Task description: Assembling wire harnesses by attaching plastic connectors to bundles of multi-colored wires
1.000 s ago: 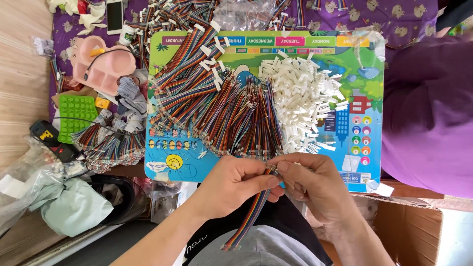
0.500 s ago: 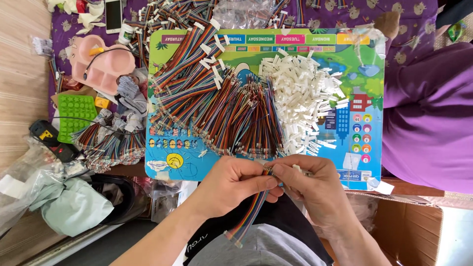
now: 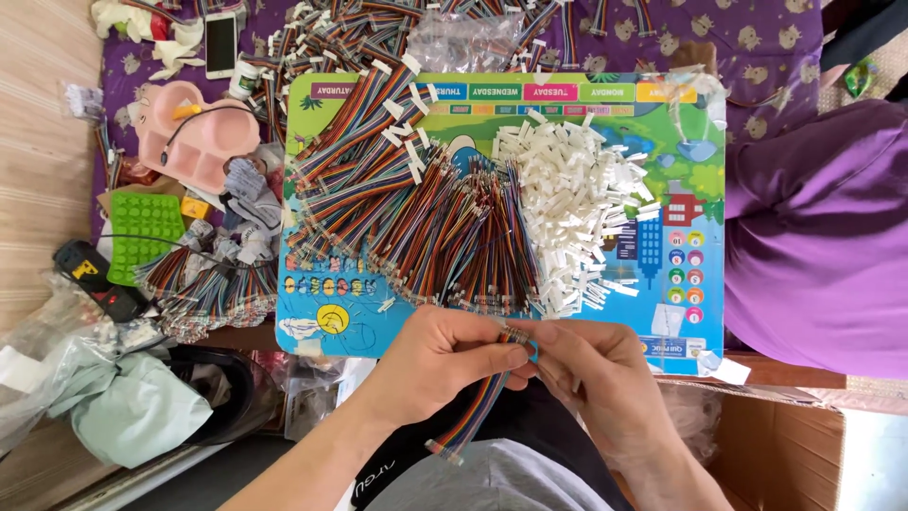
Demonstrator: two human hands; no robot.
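Note:
My left hand (image 3: 445, 364) and my right hand (image 3: 591, 374) meet at the near edge of a colourful picture board (image 3: 695, 213). Together they pinch one end of a rainbow ribbon cable (image 3: 473, 416), which hangs down toward my lap with a white connector at its low end. On the board lies a heap of rainbow ribbon cables (image 3: 426, 218), and to its right a pile of small white plastic connectors (image 3: 582, 208). Whether a connector sits between my fingertips is hidden.
Left of the board are a pink tray (image 3: 194, 137), a green moulded tray (image 3: 142, 227), a phone (image 3: 220, 43), a black tool (image 3: 95, 279) and cable bundles (image 3: 213, 289). A person in purple (image 3: 823, 246) sits at the right. A cardboard box (image 3: 785, 445) is lower right.
My hands stay together on the cable end; the fingers shift slightly while the cable keeps hanging below them.

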